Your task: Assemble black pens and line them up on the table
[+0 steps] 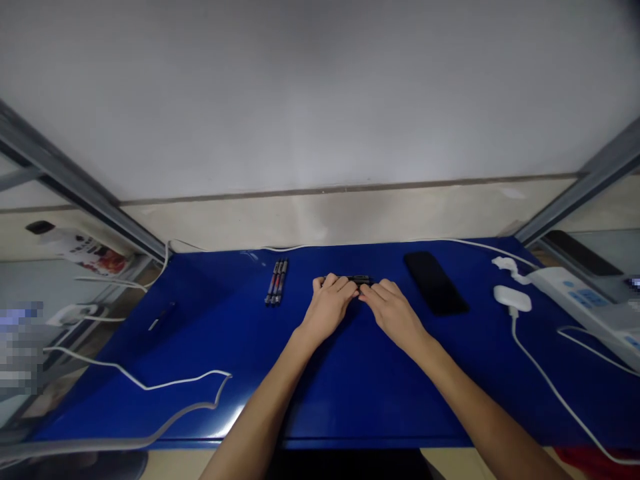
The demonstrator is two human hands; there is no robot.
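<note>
Near the back middle of the blue table [350, 400], dark pens [357, 278] lie crosswise beneath my fingers. My left hand [330, 303] is closed on their left part, fingers curled over them. From the right, my right hand [393, 310] grips their right part, its fingertips close to those of my left hand. My fingers hide much of these pens, so their number is unclear. Left of my hands, three pens [277, 281] lie side by side, pointing away from me.
A black phone [435, 282] lies right of my hands. Farther right are a white earphone case [513, 299] on a cable and a white power strip [575, 293]. At left are a dark pen [161, 317], a white cable [165, 385] and a bottle [83, 248].
</note>
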